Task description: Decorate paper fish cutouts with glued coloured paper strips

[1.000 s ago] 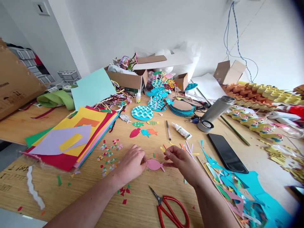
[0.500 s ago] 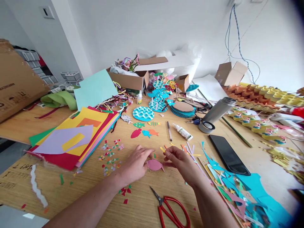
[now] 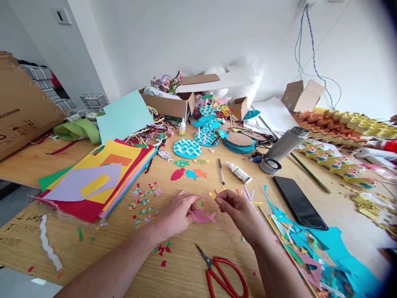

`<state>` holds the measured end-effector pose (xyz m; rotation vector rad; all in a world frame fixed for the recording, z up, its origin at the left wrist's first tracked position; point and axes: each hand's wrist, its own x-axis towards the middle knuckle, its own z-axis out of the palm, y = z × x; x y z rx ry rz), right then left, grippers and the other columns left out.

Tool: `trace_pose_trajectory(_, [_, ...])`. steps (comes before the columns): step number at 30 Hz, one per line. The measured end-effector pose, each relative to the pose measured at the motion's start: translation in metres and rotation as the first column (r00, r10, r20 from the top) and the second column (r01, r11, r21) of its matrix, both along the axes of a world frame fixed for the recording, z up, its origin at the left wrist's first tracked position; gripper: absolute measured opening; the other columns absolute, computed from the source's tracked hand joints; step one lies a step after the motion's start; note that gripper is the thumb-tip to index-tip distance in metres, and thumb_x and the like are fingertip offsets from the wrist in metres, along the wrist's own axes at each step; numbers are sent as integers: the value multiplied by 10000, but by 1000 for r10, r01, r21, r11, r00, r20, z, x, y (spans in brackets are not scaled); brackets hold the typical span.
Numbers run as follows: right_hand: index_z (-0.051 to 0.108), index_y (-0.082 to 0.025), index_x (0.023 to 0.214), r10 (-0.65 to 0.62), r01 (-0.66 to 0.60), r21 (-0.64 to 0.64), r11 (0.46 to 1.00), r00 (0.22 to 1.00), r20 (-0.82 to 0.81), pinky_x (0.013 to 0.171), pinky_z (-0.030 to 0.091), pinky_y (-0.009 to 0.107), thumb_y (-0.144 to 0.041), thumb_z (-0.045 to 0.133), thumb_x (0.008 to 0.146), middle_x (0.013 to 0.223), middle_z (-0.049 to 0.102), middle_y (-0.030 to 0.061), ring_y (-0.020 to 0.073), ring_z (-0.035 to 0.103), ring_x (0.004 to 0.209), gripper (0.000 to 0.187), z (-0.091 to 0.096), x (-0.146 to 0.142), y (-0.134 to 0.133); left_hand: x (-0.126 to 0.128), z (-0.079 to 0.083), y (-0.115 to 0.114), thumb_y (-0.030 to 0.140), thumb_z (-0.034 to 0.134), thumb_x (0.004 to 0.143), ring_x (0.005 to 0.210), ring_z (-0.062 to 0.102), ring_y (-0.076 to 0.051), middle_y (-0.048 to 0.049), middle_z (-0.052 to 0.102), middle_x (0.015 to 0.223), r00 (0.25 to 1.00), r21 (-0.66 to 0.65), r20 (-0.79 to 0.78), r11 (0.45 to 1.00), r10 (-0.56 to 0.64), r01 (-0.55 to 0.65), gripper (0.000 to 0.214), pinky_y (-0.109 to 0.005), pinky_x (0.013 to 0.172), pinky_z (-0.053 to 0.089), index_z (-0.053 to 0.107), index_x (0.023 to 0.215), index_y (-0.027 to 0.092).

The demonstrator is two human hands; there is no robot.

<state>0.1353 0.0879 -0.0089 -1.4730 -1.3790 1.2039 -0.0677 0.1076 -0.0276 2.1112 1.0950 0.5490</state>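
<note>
A pink paper fish [image 3: 204, 217] lies on the table, its tail toward the right. My left hand [image 3: 176, 212] is closed on the fish's left end, with the index finger stretched out above it. Between the thumb and fingertips of my right hand [image 3: 237, 209] is a small yellow paper strip [image 3: 212, 195], pinched just above and right of the fish. A tiny green-and-orange paper scrap [image 3: 202, 203] sits between the hands. Red-handled scissors [image 3: 221, 273] rest below, blades pointing up and left.
Paper confetti [image 3: 144, 207] lies left of my hands, with stacked coloured paper [image 3: 83, 207] beyond. Cut paper fish [image 3: 178, 174], a pen [image 3: 221, 171] and a glue bottle [image 3: 239, 171] are ahead. A phone [image 3: 299, 203], a thermos [image 3: 287, 143] and blue scraps [image 3: 344, 252] stand or lie right.
My right hand has drawn slightly away from the fish, its lower fingers off the tail. The fish's tail now shows fully and its body has tilted slightly. The yellow strip remains pinched.
</note>
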Motion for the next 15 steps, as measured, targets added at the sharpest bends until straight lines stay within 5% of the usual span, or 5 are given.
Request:
trace_pose_trajectory(8, [594,-180,736,-65,67,32,997,996,-55,572,313,261,-453,630,779,651,506,-25,122,427,625,278,-4,3,2,-2,-11,6,119,557,739,790,585,-175,-39,619,872,986,-213,126,974,110,-81,449,-288,729,454,595,1181,187])
trace_pose_trajectory(15, [628,-184,746,-90,106,50,993,963,-254,567,329,242,-448,692,746,625,523,-24,110,421,596,271,0,-11,-3,-3,-2,14,181,705,625,805,617,-179,-72,675,878,867,-586,392,810,308,-23,482,-282,712,462,618,1092,101])
